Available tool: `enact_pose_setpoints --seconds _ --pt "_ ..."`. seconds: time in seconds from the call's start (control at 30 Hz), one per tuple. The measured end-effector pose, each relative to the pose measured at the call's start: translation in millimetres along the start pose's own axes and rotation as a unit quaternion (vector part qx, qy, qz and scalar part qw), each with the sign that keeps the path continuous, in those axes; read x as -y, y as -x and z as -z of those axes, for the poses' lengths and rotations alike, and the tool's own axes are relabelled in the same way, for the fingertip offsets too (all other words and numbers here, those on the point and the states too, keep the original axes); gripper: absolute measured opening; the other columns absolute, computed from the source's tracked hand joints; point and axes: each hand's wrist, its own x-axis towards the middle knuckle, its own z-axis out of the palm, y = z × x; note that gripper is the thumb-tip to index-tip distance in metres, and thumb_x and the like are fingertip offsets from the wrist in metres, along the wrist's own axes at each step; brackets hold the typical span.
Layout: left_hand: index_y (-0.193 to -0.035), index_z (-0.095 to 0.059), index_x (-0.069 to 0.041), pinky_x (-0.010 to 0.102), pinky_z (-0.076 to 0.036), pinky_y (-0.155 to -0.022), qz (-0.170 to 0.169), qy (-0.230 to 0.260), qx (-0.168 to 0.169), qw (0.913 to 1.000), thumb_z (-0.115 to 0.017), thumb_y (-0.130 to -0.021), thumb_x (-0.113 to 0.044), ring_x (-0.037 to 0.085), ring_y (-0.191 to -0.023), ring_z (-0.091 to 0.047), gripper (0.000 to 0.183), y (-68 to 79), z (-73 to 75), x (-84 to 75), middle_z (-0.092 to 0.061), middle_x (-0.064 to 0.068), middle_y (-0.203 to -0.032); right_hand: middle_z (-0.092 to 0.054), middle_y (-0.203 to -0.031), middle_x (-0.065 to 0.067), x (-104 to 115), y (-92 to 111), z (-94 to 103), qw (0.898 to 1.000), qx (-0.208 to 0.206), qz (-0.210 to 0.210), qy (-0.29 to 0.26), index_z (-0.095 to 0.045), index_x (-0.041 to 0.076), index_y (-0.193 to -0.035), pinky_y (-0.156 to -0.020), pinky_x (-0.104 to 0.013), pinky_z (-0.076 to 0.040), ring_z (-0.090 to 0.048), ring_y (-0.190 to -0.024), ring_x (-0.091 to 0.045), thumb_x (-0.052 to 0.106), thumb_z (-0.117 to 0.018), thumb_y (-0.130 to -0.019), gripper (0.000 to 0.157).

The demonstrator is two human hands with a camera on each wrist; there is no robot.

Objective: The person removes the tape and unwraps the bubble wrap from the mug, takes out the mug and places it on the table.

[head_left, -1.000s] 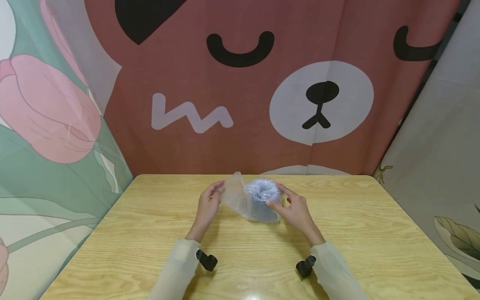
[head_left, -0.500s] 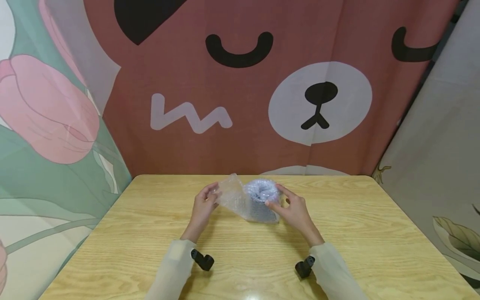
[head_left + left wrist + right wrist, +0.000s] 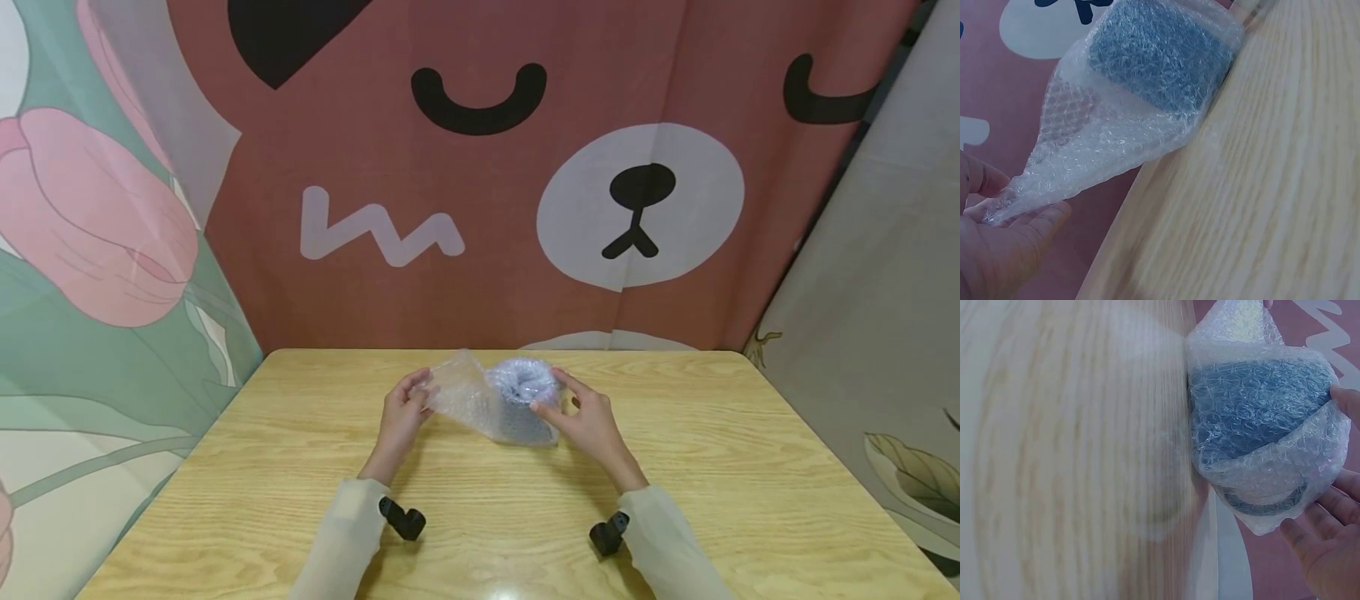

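On the wooden table (image 3: 480,508) stands a blue mug (image 3: 1254,403) wrapped in bubble wrap, its curved handle (image 3: 1266,507) showing through the film in the right wrist view. My left hand (image 3: 400,417) pinches the loose end of the bubble wrap (image 3: 459,396) between thumb and fingers, and that end stretches out to the left of the mug. From the right, my right hand (image 3: 596,421) holds the wrapped mug, thumb at the near side and fingers round the far side. Bunched wrap hides the mug's top in the head view.
A small black wrist camera (image 3: 405,521) sits at the left sleeve, another black camera (image 3: 609,535) at the right one. Behind the table's far edge hangs a reddish curtain (image 3: 495,292) with a bear print. Printed cloths (image 3: 97,217) line both sides.
My left hand has moved left and slightly toward me, drawing the loose end of the bubble wrap out and lower. My right hand and the mug stay nearly in place.
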Motion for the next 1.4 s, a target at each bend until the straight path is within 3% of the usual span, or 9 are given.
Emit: enact_pose_setpoints --seconds 0.17,0.37,0.67,1.0,1.4 --pt "-0.136 -0.047 0.008 0.040 -0.051 -0.091 0.005 -0.002 -0.002 1.0000 -0.040 -0.097 0.004 0.031 -0.115 -0.054 0.040 -1.4 3.3 2.6 -0.045 0.024 -0.139 -0.045 -0.144 -0.018 -0.9 -0.6 0.2 1.000 -0.001 -0.002 0.004 -0.049 0.009 -0.143 -0.097 -0.054 -0.045 -0.051 -0.122 -0.035 0.045 -0.075 -0.083 0.074" --pt "-0.135 -0.049 0.006 0.027 -0.053 -0.079 0.028 0.015 -0.010 0.9994 -0.040 -0.095 0.005 0.027 -0.109 -0.054 0.041 -4.4 5.9 5.1 -0.047 0.022 -0.136 -0.046 -0.144 -0.017 -1.7 -1.4 0.8 1.000 0.001 -0.010 0.004 -0.049 0.010 -0.143 -0.098 -0.052 -0.045 -0.046 -0.128 -0.034 0.047 -0.075 -0.083 0.075" --pt "-0.135 -0.048 0.007 0.020 -0.047 -0.062 0.060 0.020 -0.021 0.9978 -0.039 -0.094 0.005 0.011 -0.077 -0.051 0.042 -5.6 8.5 7.5 -0.047 0.022 -0.133 -0.044 -0.145 -0.017 -1.5 -0.5 1.9 1.000 0.007 -0.011 0.003 -0.048 0.011 -0.144 -0.098 -0.052 -0.045 -0.044 -0.130 -0.034 0.046 -0.075 -0.083 0.075" --pt "-0.137 -0.047 0.006 0.016 -0.041 -0.055 0.079 0.040 -0.019 0.9959 -0.037 -0.091 0.010 0.010 -0.071 -0.046 0.047 -8.7 12.5 10.7 -0.045 0.019 -0.134 -0.045 -0.144 -0.018 -0.1 -0.4 2.8 1.000 0.008 -0.004 0.003 -0.049 0.010 -0.143 -0.097 -0.052 -0.045 -0.045 -0.129 -0.034 0.044 -0.075 -0.084 0.074" --pt "-0.136 -0.046 0.008 0.014 -0.040 -0.052 0.099 0.054 -0.026 0.9933 -0.037 -0.091 0.012 0.010 -0.068 -0.047 0.046 -12.4 18.0 19.9 -0.050 0.020 -0.118 -0.046 -0.143 -0.018 1.0 -0.9 2.2 1.000 0.007 -0.003 0.004 -0.049 0.009 -0.143 -0.097 -0.053 -0.045 -0.046 -0.128 -0.034 0.045 -0.075 -0.084 0.074"
